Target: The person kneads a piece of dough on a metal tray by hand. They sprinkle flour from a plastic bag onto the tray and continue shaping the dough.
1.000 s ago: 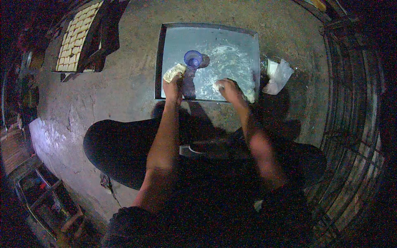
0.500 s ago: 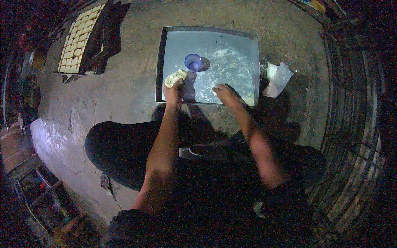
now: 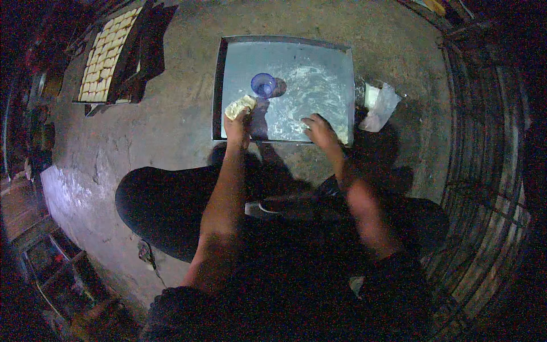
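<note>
My left hand (image 3: 236,127) is closed around a pale lump of dough (image 3: 239,106), held over the near left part of a shallow rectangular tray (image 3: 245,61). White flour (image 3: 310,85) is smeared across the tray's middle and right. Low over its near right part is my right hand (image 3: 322,132), fingers bent and drawn together. Whether something small is pinched in them is too blurred to tell. A blue see-through cup (image 3: 263,85) stands in the tray, just beyond the dough, its shadow falling to the right.
A crumpled white plastic bag (image 3: 380,107) lies on the floor right of the tray. At the far left, a dark tray holds rows of pale dough pieces (image 3: 109,54). Dark slatted boards (image 3: 484,171) line the right side. My folded legs (image 3: 165,205) flank the near floor.
My right hand has shifted a little to the right over the floured surface, its fingers still bent. The left hand keeps the dough in nearly the same place.
</note>
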